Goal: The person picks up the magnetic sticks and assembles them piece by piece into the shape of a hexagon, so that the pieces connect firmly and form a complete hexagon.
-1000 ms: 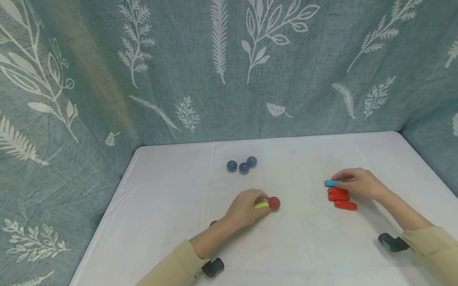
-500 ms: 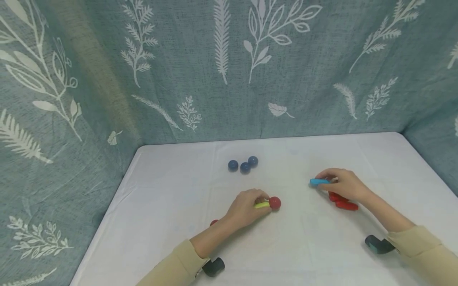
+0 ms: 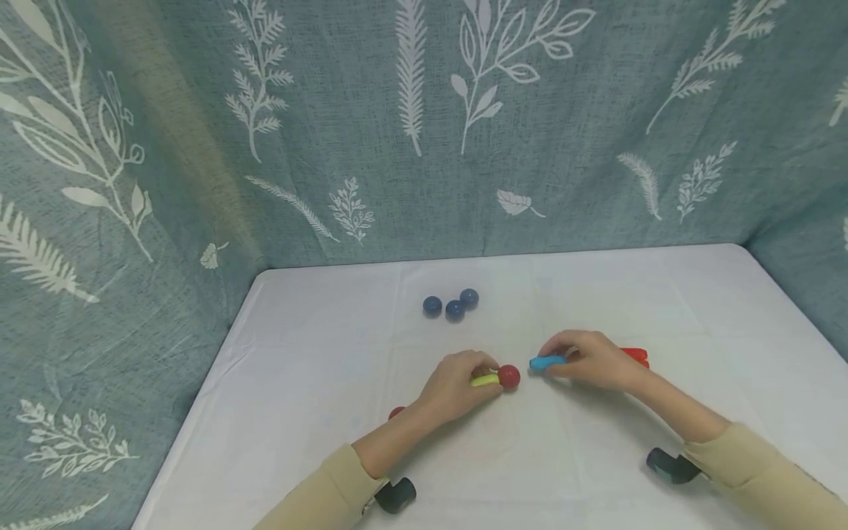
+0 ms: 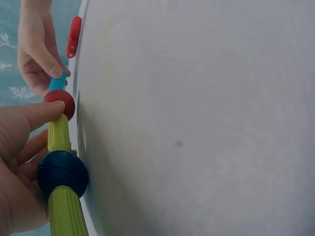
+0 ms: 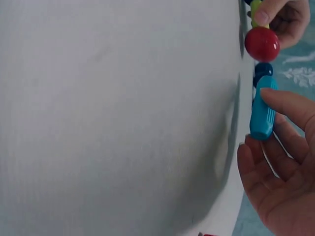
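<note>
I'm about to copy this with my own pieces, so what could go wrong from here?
The blue rod, apart from the red ball, might meet it off-centre. Pinched between the right grip's thumb and fingers, it could twist if pushed. A hard push might also shift the yellow-green rod in the left grip.

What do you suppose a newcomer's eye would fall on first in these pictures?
Most likely the red ball at the end of the yellow-green rod in the left hand, near the middle of the white table. Across a small gap, the right hand pinches a bright blue rod. Beyond them, three dark blue balls sit in a loose cluster toward the far edge.
</note>
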`<state>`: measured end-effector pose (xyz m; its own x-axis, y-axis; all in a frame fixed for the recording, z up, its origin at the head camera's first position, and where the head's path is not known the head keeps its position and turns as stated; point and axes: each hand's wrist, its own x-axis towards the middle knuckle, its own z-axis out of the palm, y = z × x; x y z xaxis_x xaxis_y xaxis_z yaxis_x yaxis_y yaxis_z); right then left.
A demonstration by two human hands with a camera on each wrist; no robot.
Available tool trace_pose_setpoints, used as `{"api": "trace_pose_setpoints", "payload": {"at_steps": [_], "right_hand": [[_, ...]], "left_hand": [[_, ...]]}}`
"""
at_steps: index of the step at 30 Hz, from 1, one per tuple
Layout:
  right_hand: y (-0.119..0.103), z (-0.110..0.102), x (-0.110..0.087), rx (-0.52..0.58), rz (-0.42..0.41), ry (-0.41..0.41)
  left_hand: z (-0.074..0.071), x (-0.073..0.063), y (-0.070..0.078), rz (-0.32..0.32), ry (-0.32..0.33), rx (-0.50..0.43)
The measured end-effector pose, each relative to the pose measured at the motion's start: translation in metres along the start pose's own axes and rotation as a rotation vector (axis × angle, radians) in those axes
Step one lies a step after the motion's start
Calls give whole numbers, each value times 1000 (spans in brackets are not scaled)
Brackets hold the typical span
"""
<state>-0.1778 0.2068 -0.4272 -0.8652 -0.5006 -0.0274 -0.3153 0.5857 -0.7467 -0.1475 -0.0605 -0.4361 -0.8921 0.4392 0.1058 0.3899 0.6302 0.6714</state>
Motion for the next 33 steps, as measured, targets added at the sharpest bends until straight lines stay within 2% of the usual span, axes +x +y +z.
{"api": "trace_pose_setpoints", "payload": {"at_steps": [5,11,18,29,33], "right_hand": [[-4,7,1,6,-32,-41],[-6,14,2,-10,-104,-47],[-8,15,4,-19,-115,-63],[-11,21,10,11,-141,-83],[-13,24,13,26,-151,-91]], "left_hand": [[0,-1,-2,5,3,-14],[2,-2,-4,14,8,-36],[1,-3,-3,11,12,-25],[2,5,7,56,44,86],[5,8,9,35,34,107]]}}
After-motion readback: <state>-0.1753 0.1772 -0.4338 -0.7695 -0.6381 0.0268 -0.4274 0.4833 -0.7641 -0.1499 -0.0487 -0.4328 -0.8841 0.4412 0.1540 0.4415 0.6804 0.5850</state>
